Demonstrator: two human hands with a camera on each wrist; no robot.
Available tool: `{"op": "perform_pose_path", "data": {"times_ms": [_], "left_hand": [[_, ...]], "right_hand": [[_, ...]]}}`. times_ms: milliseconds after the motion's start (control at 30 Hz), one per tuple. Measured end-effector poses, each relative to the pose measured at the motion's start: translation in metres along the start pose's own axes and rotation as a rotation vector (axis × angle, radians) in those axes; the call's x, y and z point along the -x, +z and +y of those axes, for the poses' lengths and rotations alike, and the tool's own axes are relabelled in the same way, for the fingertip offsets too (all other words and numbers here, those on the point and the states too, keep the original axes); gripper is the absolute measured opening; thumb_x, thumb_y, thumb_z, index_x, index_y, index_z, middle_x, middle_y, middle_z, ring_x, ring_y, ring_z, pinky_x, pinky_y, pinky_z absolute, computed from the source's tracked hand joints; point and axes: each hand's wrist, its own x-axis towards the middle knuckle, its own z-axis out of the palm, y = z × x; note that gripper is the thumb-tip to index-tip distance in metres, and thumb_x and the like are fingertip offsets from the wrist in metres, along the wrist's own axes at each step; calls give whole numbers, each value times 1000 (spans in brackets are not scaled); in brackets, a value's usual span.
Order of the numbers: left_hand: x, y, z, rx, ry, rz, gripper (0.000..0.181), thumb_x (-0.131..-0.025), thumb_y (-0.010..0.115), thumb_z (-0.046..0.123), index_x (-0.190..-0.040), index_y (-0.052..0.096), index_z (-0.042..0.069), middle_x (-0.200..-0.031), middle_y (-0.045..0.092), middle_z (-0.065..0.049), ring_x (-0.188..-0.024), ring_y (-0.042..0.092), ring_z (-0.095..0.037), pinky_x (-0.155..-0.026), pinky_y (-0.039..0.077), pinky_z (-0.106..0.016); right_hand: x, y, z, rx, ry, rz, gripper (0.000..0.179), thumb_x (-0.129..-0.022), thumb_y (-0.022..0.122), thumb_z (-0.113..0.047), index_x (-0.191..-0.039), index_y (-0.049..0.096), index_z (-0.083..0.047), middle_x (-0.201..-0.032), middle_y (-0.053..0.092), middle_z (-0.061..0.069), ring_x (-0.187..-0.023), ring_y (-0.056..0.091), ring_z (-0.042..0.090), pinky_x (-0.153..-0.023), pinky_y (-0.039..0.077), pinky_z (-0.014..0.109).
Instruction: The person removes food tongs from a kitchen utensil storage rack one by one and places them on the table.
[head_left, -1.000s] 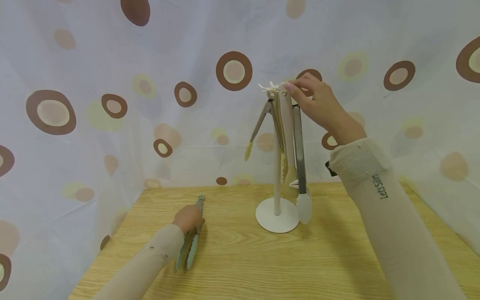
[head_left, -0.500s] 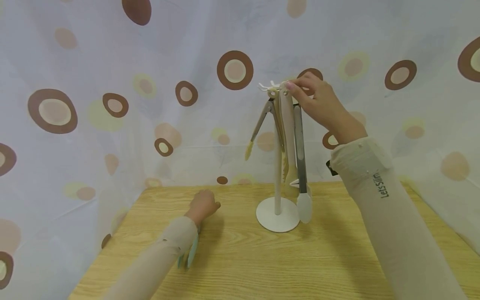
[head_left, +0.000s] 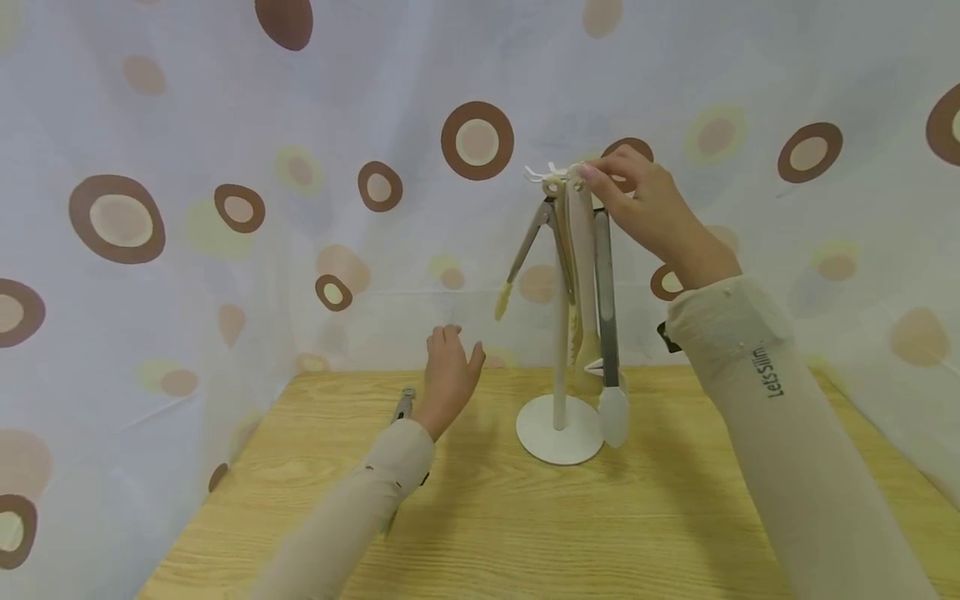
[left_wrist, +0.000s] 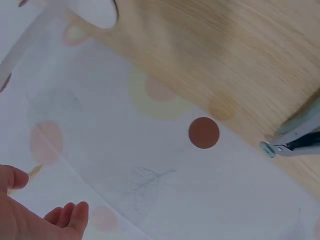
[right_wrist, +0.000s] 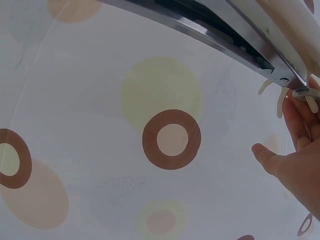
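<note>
In the head view my left hand (head_left: 450, 379) is in the air above the table's back edge, fingers apart and holding nothing. Beside its wrist lies a pair of teal-tipped metal tongs (head_left: 403, 407), mostly hidden under the sleeve. My right hand (head_left: 656, 204) pinches the hooked top of a white utensil stand (head_left: 559, 333) with thumb and fingertips. From the hooks hang yellow-tipped tongs (head_left: 528, 246), spread open, a beige-handled utensil (head_left: 581, 250), and white-tipped tongs (head_left: 606, 292). Close up, the right wrist view shows the metal tongs (right_wrist: 240, 35) hanging by the fingers at the hooks.
The stand's round white base (head_left: 536, 429) rests on a wooden table (head_left: 480, 533). A white curtain (head_left: 420, 75) with brown and yellow dots rises behind the table and along its sides.
My left hand has let go of the teal-tipped tongs, risen and moved right toward the stand, its fingers opening. The right hand stays at the stand's top.
</note>
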Motion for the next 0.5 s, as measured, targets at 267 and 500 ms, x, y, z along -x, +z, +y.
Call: {"op": "perform_pose_path", "data": {"times_ms": [267,500], "left_hand": [[-14,2,47,224,63,187,49,-99,53,29,-131,37,-4,-124,39,-19,-113,38,-32,-89,44,-40],[-22,1,83,342,101,247,55,-96,57,30,-134,34,-3,-125,37,-18,-114,37,-31,-96,40,-41]], "right_hand": [[0,-2,0,1,9,4,44,-101,45,-38,-129,60,-8,-113,52,7,-121,48,33,-100,39,52],[1,-1,-2,-4,15,-9,45,-101,44,-39,-130,59,-9,-118,52,9,-120,49,41,-98,38,56]]}}
